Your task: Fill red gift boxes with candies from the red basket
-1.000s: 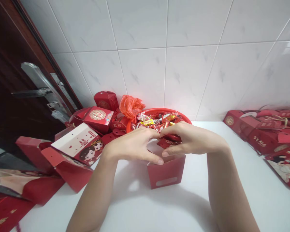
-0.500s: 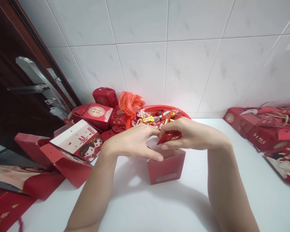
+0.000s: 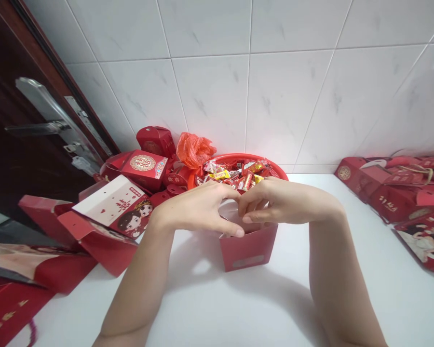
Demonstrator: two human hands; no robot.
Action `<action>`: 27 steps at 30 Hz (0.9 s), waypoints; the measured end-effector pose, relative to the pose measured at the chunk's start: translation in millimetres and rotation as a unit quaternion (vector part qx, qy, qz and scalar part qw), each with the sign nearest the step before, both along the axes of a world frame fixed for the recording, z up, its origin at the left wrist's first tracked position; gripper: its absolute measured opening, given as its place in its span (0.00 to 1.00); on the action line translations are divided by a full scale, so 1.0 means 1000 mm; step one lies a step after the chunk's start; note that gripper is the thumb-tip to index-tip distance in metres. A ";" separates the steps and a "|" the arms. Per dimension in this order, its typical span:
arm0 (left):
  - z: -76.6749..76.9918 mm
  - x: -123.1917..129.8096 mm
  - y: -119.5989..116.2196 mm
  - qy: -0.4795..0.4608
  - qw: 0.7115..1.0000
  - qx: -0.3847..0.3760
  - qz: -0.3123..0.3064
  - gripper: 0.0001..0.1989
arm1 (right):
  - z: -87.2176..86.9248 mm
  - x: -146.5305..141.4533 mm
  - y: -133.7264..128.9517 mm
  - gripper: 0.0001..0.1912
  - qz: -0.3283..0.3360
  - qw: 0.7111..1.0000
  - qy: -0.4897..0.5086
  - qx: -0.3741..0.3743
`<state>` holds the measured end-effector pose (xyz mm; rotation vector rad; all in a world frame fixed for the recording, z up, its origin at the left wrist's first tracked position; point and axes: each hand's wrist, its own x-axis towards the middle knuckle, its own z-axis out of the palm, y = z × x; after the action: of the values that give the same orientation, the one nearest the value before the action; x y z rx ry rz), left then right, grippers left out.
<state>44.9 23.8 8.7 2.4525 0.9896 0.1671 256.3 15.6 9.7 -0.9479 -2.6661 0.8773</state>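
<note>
A small red cardboard box (image 3: 249, 250) stands upright on the white table with its top open. My left hand (image 3: 206, 212) grips its upper left side, the thumb lying at the near rim and the fingers reaching behind, partly hidden. Over the opening, my right hand (image 3: 269, 205) hangs with curled fingers and the thumb held apart; no candy shows between them. Just behind both hands sits a red plastic basket (image 3: 279, 169) heaped with wrapped candies (image 3: 244, 182). What lies deep inside the box is hidden from me.
Several red gift boxes (image 3: 144, 166) crowd the left side, some with open flaps (image 3: 110, 200). More boxes (image 3: 394, 190) are stacked at the right. A crumpled red plastic bag (image 3: 195, 149) lies by the basket. Behind rises a tiled wall (image 3: 210, 96); a dark door (image 3: 7, 106) stands at left.
The red-wrapped candy that was in my right hand has been let go and is out of sight. My left hand keeps its place at the box. The view has shifted slightly.
</note>
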 end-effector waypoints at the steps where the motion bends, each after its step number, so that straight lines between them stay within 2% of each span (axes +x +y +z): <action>1: 0.000 0.000 0.000 -0.004 1.000 -0.002 -0.001 0.14 | 0.000 0.000 0.000 0.07 0.000 1.000 -0.001 -0.001; 7: 0.000 0.001 -0.002 -0.020 1.000 -0.014 -0.004 0.14 | 0.003 0.003 -0.002 0.07 -0.015 1.000 0.020 0.015; 11: -0.001 -0.001 -0.001 -0.003 1.000 0.008 0.014 0.15 | 0.006 0.012 -0.003 0.08 -0.061 0.995 0.065 0.049; 14: -0.002 -0.003 0.000 -0.012 0.999 0.032 -0.002 0.17 | 0.008 0.020 -0.004 0.10 -0.095 0.989 0.079 0.077; 18: -0.003 -0.005 -0.002 0.004 0.998 0.049 -0.032 0.18 | 0.008 0.028 -0.004 0.17 -0.126 0.986 0.047 0.098; 20: -0.003 -0.006 -0.004 0.024 0.997 0.067 -0.039 0.19 | 0.007 0.030 -0.003 0.21 -0.119 0.988 0.025 0.095; 23: -0.003 -0.007 -0.005 0.053 0.994 0.083 -0.038 0.15 | 0.006 0.031 -0.002 0.25 -0.113 0.990 -0.002 0.085; 25: -0.003 -0.007 -0.006 0.064 0.994 0.082 -0.036 0.14 | 0.005 0.030 -0.003 0.26 -0.124 0.989 -0.016 0.074; 27: -0.005 -0.008 -0.005 0.057 0.994 0.081 -0.039 0.18 | 0.001 0.029 -0.003 0.25 -0.132 0.989 -0.024 0.059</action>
<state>37.3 19.2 4.1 2.6700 0.9597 0.0863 285.4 12.4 10.8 -1.2696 -2.5187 0.6385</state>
